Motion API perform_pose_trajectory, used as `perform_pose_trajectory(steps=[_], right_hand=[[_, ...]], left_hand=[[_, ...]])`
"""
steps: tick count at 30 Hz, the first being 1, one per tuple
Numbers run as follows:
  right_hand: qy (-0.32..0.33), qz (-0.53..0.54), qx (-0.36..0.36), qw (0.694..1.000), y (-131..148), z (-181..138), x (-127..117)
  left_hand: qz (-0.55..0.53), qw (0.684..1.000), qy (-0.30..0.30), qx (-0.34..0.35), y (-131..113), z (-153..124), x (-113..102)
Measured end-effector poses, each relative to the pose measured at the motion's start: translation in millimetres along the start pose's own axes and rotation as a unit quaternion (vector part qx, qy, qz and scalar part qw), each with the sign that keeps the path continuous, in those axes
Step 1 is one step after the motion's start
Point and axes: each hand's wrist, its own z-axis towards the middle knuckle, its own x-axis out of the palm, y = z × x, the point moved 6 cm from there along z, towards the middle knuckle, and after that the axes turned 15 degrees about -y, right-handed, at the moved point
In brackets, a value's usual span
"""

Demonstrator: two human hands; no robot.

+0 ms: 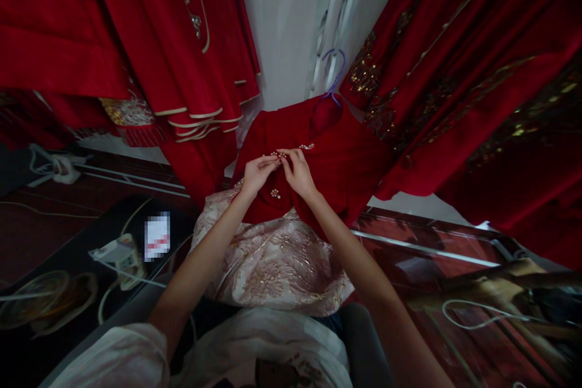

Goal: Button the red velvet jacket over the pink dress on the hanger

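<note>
jacket (352,157) hangs on hanger (335,76) above skirt (273,260) | left hand (258,173), right hand (299,173): each grip pinched on clasp (278,156) at jacket front | likely soft, light; beads fragile, so hold the fabric edge beside them

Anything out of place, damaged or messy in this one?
Nothing looks damaged. The left hand and right hand pinch the red jacket at its beaded front, and it hangs slightly bunched on a purple hanger. On the floor at left, a power strip lies among loose cords.
</note>
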Motion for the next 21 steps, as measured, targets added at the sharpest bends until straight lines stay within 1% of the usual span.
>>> perform_pose_trajectory(steps=[4, 8, 11, 14, 15, 17, 19, 21], right_hand=[[-0.011, -0.008, -0.005, 1.0, 1.5, 3.6, 0.7], [-0.009, -0.012, 0.0, 1.0, 1.4, 3.3, 1.3], [-0.002, -0.031, 0.026, 0.999, -2.2, 0.8, -2.0], [0.019, -0.023, 0.069, 0.997, -3.0, -4.5, -12.0], [0.028, -0.011, 0.088, 0.996, -2.3, -7.7, -17.2], [0.041, 0.014, 0.128, 0.991, -0.6, -17.2, -29.9], [0.05, 0.03, 0.162, 0.985, 0.1, -31.2, -43.8], [0.064, 0.048, 0.199, 0.977, -2.4, -48.5, -55.5]], left_hand=[[0.022, 1.0, 0.003, 0.018, -2.0, 6.2, -0.9], [0.063, 0.995, 0.026, 0.076, -5.8, 10.7, -1.4], [0.086, 0.987, 0.049, 0.123, -7.4, 4.7, -0.7], [0.142, 0.976, 0.045, 0.16, -10.1, -11.2, -6.0], [0.176, 0.967, 0.05, 0.177, -12.0, -18.9, -8.2], [0.257, 0.939, 0.097, 0.209, -14.4, -37.6, -10.2], [0.339, 0.898, 0.16, 0.229, -13.2, -57.3, -11.7], [0.405, 0.859, 0.192, 0.246, -10.6, -73.3, -14.4]])
